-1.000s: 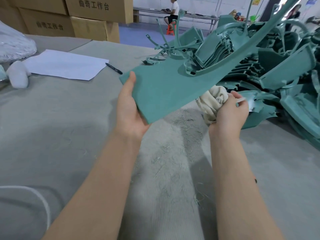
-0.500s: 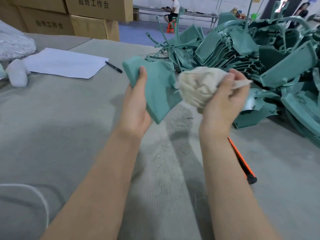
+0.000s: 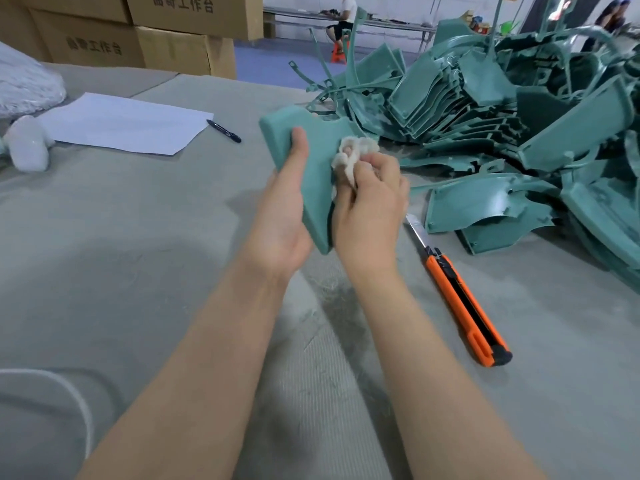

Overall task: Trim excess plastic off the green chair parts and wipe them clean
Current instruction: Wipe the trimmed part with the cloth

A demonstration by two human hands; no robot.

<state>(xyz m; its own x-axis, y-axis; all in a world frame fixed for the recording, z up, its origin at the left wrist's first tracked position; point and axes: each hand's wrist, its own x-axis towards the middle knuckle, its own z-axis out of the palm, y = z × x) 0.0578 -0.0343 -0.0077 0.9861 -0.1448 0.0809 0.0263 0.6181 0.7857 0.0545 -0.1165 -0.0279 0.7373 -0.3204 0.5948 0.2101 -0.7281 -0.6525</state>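
Observation:
My left hand [image 3: 282, 216] grips a flat green chair part [image 3: 311, 150], held on edge above the table, thumb across its near face. My right hand [image 3: 370, 209] clutches a bunched cream cloth [image 3: 353, 154] and presses it against the part's right face. An orange utility knife [image 3: 464, 296] with its blade out lies on the table just right of my right forearm. A big heap of green chair parts [image 3: 502, 116] fills the right side.
The grey felt-covered table [image 3: 121, 254] carries a white paper sheet [image 3: 121, 124], a black pen [image 3: 224, 131], and white wrapped bundles [image 3: 26, 143] at far left. Cardboard boxes [image 3: 173, 39] stand behind. Plastic shavings lie under my arms. People sit and stand in the background.
The green part has been lowered and turned on edge. My right hand brought the cloth down against its right side. The view dropped, so the knife shows fully.

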